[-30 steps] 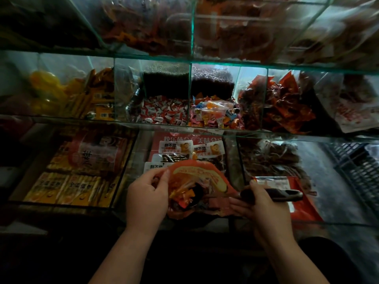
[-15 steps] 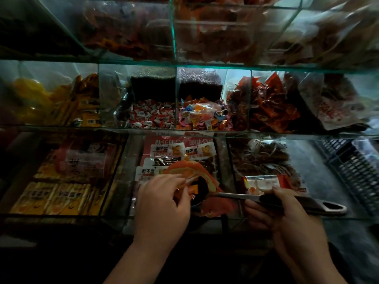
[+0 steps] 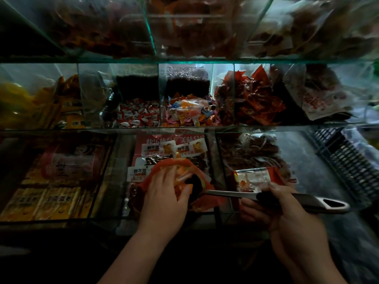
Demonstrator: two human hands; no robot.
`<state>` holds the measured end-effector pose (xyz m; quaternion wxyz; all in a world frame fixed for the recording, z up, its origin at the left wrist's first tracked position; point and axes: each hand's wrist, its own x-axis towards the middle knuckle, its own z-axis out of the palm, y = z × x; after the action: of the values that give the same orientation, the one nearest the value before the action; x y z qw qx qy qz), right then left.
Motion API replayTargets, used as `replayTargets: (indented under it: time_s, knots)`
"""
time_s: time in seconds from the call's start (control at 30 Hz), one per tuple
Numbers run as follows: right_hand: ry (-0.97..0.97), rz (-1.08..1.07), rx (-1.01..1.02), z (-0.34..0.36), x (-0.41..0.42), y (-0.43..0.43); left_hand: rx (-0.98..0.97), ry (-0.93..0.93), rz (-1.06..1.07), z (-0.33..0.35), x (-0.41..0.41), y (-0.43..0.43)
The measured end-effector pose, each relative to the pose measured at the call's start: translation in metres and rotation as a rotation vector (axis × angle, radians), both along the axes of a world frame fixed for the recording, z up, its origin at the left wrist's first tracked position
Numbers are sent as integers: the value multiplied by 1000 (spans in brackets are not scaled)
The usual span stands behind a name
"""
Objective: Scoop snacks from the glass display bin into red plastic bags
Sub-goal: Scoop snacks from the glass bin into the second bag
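- Since a second ago, the left hand (image 3: 164, 193) has slid off the side of the red bag (image 3: 170, 163) to lie across its mouth. The scoop (image 3: 225, 194) now reaches in from three o'clock, with more of its handle showing.
- That bag sits in the middle compartment of the lowest glass bin (image 3: 51, 219). A glass divider (image 3: 213, 156) stands just beside it at three o'clock, and the scoop's shaft crosses over it.
- The shelf edge runs overhead at twelve o'clock and the front glass lip lies under both wrists. The open room is out at four o'clock, towards a black crate (image 3: 348, 160).
- The left hand's fingers curl over the bag's near lip, gripping it.
- The right hand (image 3: 287, 218) is wrapped round the scoop's black grip, with the slotted metal end sticking out beyond it.
- Snacks (image 3: 182, 175) in orange and clear wrappers fill the bag's mouth around the dark scoop bowl.
- The bag is thin, crumpled plastic, the shaft is bright smooth metal, and the panes are green-edged.
- A red-and-clear packet (image 3: 254, 177) lies at twelve o'clock of the right hand.
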<state>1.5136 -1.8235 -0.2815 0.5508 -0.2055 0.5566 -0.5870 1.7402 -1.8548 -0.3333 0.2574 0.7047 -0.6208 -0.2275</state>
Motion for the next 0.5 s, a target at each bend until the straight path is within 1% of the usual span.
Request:
replayTargets:
  time_s: [0.13,0.37,0.5]
  knots:
    - [-38,67,-23,10,7,4,-151,-35,-42,-5,-1,-5]
    - [-77,113,-38,25,15,7,-242,-65,-11,-7,-3,0]
    - [-97,144,-98,42,16,8,-379,-112,-4,3,0,0]
